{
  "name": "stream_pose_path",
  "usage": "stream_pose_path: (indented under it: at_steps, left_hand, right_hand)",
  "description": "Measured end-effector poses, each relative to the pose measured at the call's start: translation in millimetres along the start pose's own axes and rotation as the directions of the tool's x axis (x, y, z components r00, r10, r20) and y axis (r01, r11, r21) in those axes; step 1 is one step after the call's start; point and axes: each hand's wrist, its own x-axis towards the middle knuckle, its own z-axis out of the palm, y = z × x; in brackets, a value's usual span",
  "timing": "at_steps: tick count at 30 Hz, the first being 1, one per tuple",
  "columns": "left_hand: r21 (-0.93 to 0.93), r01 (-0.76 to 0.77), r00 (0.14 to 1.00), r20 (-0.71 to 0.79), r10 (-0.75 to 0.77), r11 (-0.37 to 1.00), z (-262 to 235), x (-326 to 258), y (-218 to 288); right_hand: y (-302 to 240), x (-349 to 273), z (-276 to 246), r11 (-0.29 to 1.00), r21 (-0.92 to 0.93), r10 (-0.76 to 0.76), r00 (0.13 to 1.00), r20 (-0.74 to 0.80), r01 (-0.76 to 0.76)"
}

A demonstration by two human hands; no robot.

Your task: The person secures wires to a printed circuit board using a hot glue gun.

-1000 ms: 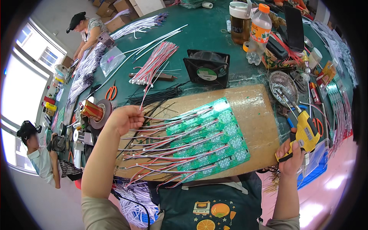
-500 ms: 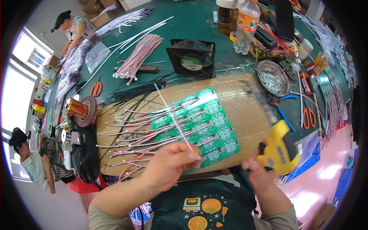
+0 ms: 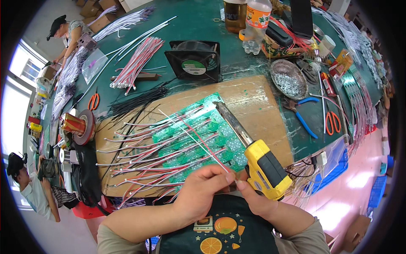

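**Wire pair pinched over the circuit board**

Clock directions run from the middle of the green circuit board (image 3: 230, 139). At 2 o'clock on the bench (image 3: 192, 23), a round metal dish (image 3: 282, 65) holds shiny pale bits (image 3: 289, 86). At 1 o'clock stands a clear bottle (image 3: 253, 41) with an orange label; just left of it, a jar (image 3: 235, 17) contains brown liquid.

The red-and-white wire pair (image 3: 211, 153) slants across the board, its long axis pointing between 10 and 11 o'clock. The left hand (image 3: 198, 190) has its grip pinched tight on the near end. The right hand's (image 3: 258, 202) grip holds a yellow-and-black hand tool (image 3: 267, 170), nose toward 11 o'clock; its thumb tip meets the wire end.
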Motion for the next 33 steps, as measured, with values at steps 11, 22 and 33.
stream_pose_path:
  at_steps: [11,22,33]
  left_hand:
    - [-0.064,-0.494,0.855,-0.218,0.471,0.867,-36.0,13.8,87.8]
    - [-0.143,-0.549,0.836,-0.101,0.540,0.823,-25.3,-1.3,95.9]
    - [0.602,-0.631,0.341,0.782,0.522,-0.489,25.0,-29.4,102.3]
  right_hand:
    - [16.5,-33.2,-12.0,0.992,-0.054,0.115,0.993,0.019,-0.114]
    - [14.6,-45.1,-11.4,0.984,-0.019,0.179,0.978,0.105,-0.178]
    - [6.8,-57.1,-59.5,0.932,0.205,0.294,0.954,0.052,-0.298]
